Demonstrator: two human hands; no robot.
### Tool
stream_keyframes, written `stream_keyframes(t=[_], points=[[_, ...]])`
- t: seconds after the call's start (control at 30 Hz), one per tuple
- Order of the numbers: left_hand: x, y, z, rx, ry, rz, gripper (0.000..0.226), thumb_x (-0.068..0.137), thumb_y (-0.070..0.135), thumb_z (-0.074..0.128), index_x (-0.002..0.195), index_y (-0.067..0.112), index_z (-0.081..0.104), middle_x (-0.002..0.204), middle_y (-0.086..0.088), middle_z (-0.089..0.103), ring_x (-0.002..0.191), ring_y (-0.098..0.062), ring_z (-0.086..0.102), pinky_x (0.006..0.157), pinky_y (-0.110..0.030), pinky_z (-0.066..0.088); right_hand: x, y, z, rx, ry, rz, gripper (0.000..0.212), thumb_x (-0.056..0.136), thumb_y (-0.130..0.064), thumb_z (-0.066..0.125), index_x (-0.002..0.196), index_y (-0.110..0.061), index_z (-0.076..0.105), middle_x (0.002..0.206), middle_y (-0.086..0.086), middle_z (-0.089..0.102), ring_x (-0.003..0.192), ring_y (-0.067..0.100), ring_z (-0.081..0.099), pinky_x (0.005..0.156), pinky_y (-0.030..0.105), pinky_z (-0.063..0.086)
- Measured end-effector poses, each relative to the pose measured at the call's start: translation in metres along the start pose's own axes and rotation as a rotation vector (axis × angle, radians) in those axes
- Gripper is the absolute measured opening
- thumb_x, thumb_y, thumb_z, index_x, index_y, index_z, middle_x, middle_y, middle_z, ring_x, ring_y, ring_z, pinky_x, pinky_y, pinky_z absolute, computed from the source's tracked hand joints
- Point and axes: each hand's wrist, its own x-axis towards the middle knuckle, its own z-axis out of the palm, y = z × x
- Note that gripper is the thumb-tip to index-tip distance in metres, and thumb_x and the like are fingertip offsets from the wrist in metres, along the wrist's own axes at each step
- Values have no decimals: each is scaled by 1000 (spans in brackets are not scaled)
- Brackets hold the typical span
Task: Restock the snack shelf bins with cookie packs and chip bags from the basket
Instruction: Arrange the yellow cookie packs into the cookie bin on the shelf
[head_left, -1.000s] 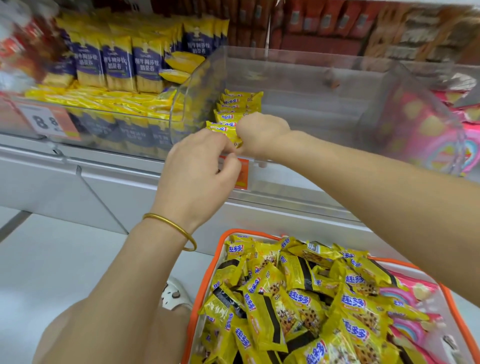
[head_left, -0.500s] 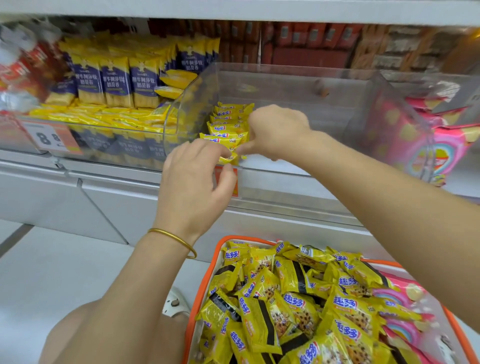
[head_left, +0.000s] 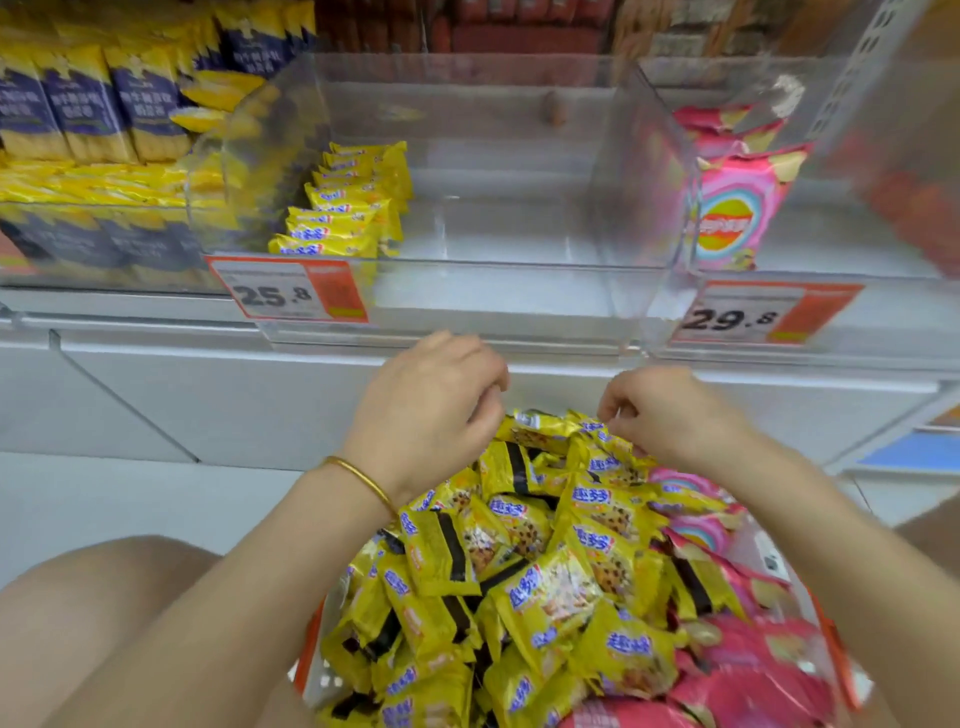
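An orange-rimmed basket (head_left: 307, 640) in front of me is heaped with yellow cookie packs (head_left: 545, 551); pink chip bags (head_left: 737, 644) lie along its right side. My left hand (head_left: 431, 400), with a gold bangle on the wrist, hovers over the pile's far end with loosely curled fingers and holds nothing. My right hand (head_left: 665, 410) has its fingertips curled down onto the topmost packs; whether it grips one is unclear. Above, the clear middle bin (head_left: 519, 306) holds one row of cookie packs (head_left: 343, 208) against its left wall. The right bin (head_left: 670, 171) holds pink chip bags (head_left: 732, 208).
Price tags reading 25.8 (head_left: 291, 293) and 29.8 (head_left: 753, 314) hang on the bin fronts. The left bin (head_left: 104, 249) is packed with yellow and blue wafer packs. A white shelf base runs below the bins. My bare knees flank the basket.
Both hands have left the middle bin, where they were setting a cookie pack in the row, and dropped to the basket. The view has tilted down and moved closer.
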Motion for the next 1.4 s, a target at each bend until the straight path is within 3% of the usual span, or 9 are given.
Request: stream_keyframes(t=[0.23, 0.47, 0.63, 0.73, 0.83, 0.9, 1.0, 1.1, 1.4], points=[[4, 3, 17, 15, -102, -42, 28, 83, 27, 40, 85, 17, 66, 84, 3, 62, 85, -21, 56, 69, -31, 45, 9, 15, 55, -138, -316, -83, 41, 83, -39, 67, 110, -9, 61, 109, 7, 63, 100, 26, 58, 81, 35, 48], [3, 4, 27, -119, -204, -70, 20, 92, 28, 50, 105, 21, 64, 104, 4, 61, 99, -15, 55, 82, -28, 42, 0, 19, 43, -28, -128, -133, 32, 77, -37, 73, 98, -25, 52, 90, -6, 50, 85, 16, 48, 71, 31, 41], [4, 12, 25, -377, -335, -135, 47, 88, 38, 60, 130, 21, 49, 120, 7, 57, 105, -6, 54, 90, -24, 45, -19, -5, -4, 304, 54, -246, 29, 74, -31, 77, 91, -24, 55, 82, -2, 56, 76, 14, 52, 73, 32, 43], [10, 10, 8, -511, -204, -154, 28, 87, 27, 65, 113, 22, 57, 96, 12, 61, 83, 3, 55, 76, -15, 45, -22, -25, -26, 429, 112, -305, 27, 74, -30, 76, 90, -25, 56, 80, -5, 57, 66, 7, 51, 66, 24, 43], [15, -2, -23, -638, -32, -149, 17, 81, 27, 67, 93, 32, 56, 85, 10, 62, 76, 3, 57, 71, -16, 48, -24, -47, -56, 506, 91, -361, 35, 67, -34, 76, 96, -27, 58, 91, -1, 63, 79, 15, 62, 73, 32, 53], [18, -13, -44, -650, 67, -120, 19, 77, 33, 65, 94, 32, 57, 90, 1, 65, 82, -7, 61, 74, -23, 50, -23, -63, -79, 536, 93, -421, 39, 62, -26, 79, 94, -27, 57, 90, 3, 66, 78, 21, 65, 68, 39, 56], [22, -36, -65, -578, 331, -147, 28, 81, 37, 56, 106, 27, 58, 100, 3, 62, 91, -8, 60, 79, -23, 49, -1, -90, -110, 546, 295, -486, 35, 68, -16, 80, 96, -17, 59, 82, -1, 67, 66, 14, 64, 53, 30, 54], [21, -72, -75, -329, 622, -316, 30, 88, 17, 50, 117, 13, 58, 109, -1, 60, 97, -11, 57, 86, -19, 44, 40, -120, -125, 459, 492, -491, 33, 71, -18, 77, 100, -16, 62, 89, -4, 66, 81, 12, 63, 72, 27, 51], [11, -106, -75, -49, 573, -387, 47, 76, -9, 35, 116, 2, 57, 108, -17, 52, 88, -23, 54, 83, -23, 38, 113, -192, -83, 55, 233, -574, 29, 78, -18, 72, 106, -15, 66, 98, -1, 59, 96, 14, 56, 62, 16, 32]])
